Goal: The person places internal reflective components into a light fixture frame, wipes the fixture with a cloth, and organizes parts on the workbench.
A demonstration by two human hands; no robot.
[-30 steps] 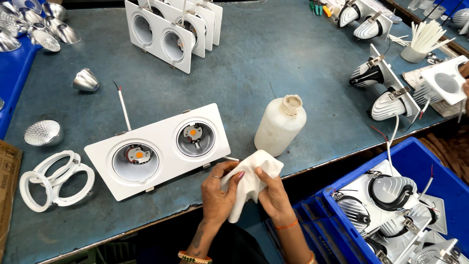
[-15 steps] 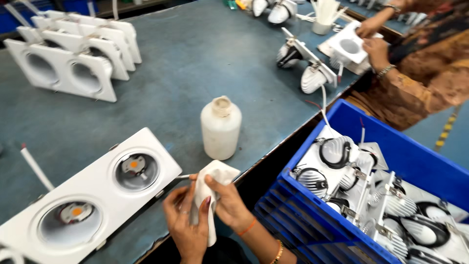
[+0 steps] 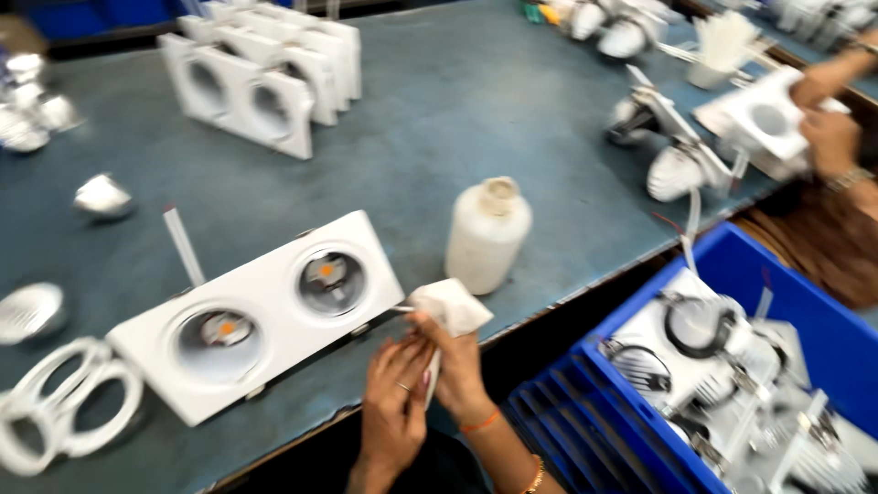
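Nearest, both hands meet at the tabletop edge: the left hand and right hand are curled shut around a white cloth, pinching it between the fingers. The cloth sits just beside the corner of a white twin-lamp fixture lying flat. At right, a blue crate holds lamp parts. Just past the cloth stands a white bottle. Farther back, more white housings stand on edge. At far right another person's hands hold a white fixture.
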